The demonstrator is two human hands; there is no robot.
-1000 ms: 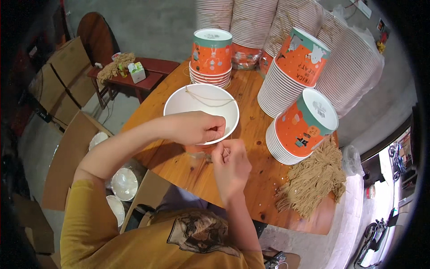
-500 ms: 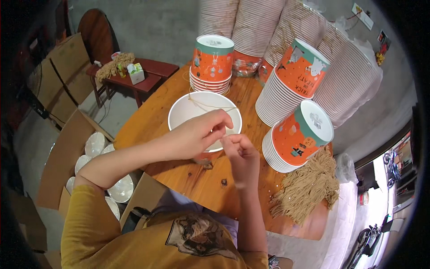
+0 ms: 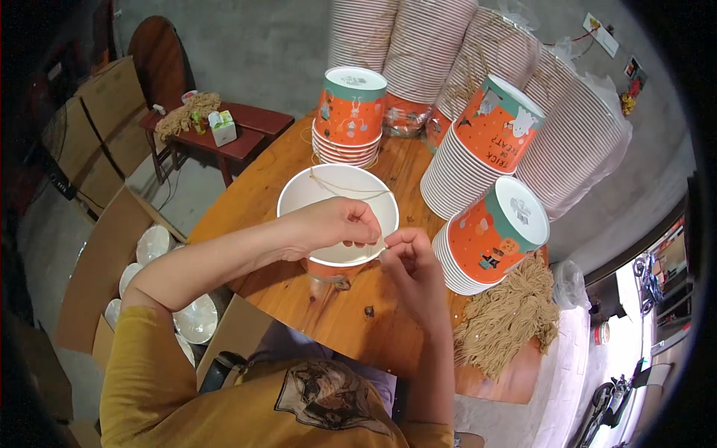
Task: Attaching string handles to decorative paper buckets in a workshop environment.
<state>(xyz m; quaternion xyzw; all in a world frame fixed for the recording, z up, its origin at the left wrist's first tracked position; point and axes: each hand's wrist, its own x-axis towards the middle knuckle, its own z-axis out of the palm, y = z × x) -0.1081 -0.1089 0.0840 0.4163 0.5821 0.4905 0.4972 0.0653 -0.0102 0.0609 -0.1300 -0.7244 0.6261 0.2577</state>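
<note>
Orange paper bucket [image 3: 337, 263] is stood upright on the round wooden table [image 3: 328, 317], white inside facing up; left hand [image 3: 334, 224] is laid over its near rim, fingertips pinched on a thin twine handle [image 3: 351, 187] strung across the opening; right hand [image 3: 407, 257] is pinched on the twine end at the near-right rim; twine bundle [image 3: 511, 317] is heaped near right; nested bucket stacks [image 3: 478, 160] are ranged far and right.

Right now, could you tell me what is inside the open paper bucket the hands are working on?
A thin string spans the white interior of the paper bucket. The left hand and right hand cover its near rim, hiding that part.
</note>
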